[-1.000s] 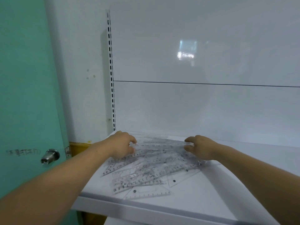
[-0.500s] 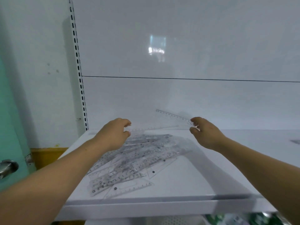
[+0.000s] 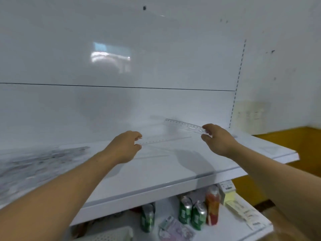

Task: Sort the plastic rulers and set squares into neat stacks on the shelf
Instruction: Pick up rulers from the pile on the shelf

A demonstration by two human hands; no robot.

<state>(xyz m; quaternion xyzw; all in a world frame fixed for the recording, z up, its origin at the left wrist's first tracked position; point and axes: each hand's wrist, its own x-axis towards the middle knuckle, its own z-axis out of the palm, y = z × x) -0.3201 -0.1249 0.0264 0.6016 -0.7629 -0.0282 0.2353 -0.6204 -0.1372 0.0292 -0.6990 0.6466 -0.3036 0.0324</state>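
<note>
Right hand (image 3: pixel 217 141) pinches clear ruler (image 3: pixel 184 126) at its right end, thumb and forefinger closed on it; ruler juts left from fingertips, raised over shelf (image 3: pixel 165 173) near back right corner, likely lifted clear of pile (image 3: pixel 34 164) to start own stack

Left hand (image 3: pixel 121 148), fingers curled, seems to pinch left end of second ruler (image 3: pixel 165 140), faint, low over shelf middle

Pile smeared by blur at shelf's left end

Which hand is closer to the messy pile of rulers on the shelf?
Left. The left hand, pinching a faint ruler, is right of the pile of rulers, apart from it; the right hand is farther right, pinching a clear ruler above the shelf.
</note>
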